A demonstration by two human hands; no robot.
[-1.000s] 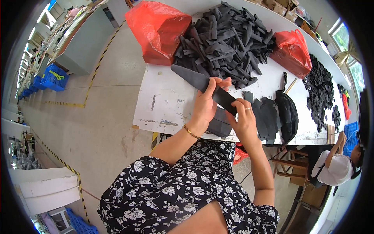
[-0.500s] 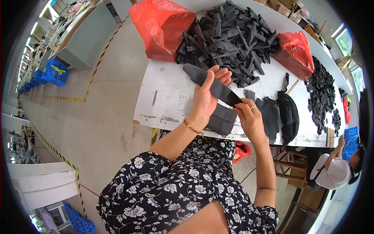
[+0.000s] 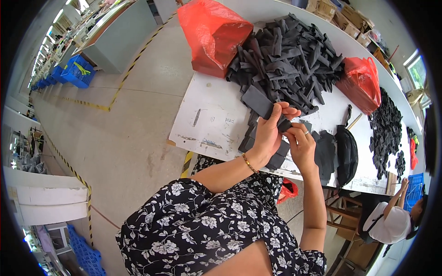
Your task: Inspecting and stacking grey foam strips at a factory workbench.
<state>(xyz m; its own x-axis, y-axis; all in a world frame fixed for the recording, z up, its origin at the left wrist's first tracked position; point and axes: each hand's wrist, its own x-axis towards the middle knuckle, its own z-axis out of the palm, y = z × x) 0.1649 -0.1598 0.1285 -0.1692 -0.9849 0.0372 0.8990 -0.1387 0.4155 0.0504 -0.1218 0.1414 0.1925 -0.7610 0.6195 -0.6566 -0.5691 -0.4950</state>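
My left hand (image 3: 269, 133) is closed around a dark grey fabric strip (image 3: 255, 101), with the thumb across it. My right hand (image 3: 301, 147) pinches the strip's right end, which is bent or folded between the hands. Beneath them on the white table (image 3: 200, 119) lie dark rectangular pieces (image 3: 277, 161), partly hidden by my hands and arms. A large heap of dark strips (image 3: 287, 60) is just beyond. To the right are a spread of flat grey pieces (image 3: 324, 156) and a long black bundle (image 3: 346, 158).
Red plastic bags (image 3: 212, 37) (image 3: 357, 83) flank the heap. A pile of small dark pieces (image 3: 384, 124) and a wooden stick (image 3: 353, 121) lie rightward. A co-worker (image 3: 386, 225) works at the right by a blue crate (image 3: 414, 186). Blue bins (image 3: 78, 71) stand far left.
The view has shifted, so the table appears further right and lower. My right hand has come closer to the left one, and the strip's right end is now bent short between them.
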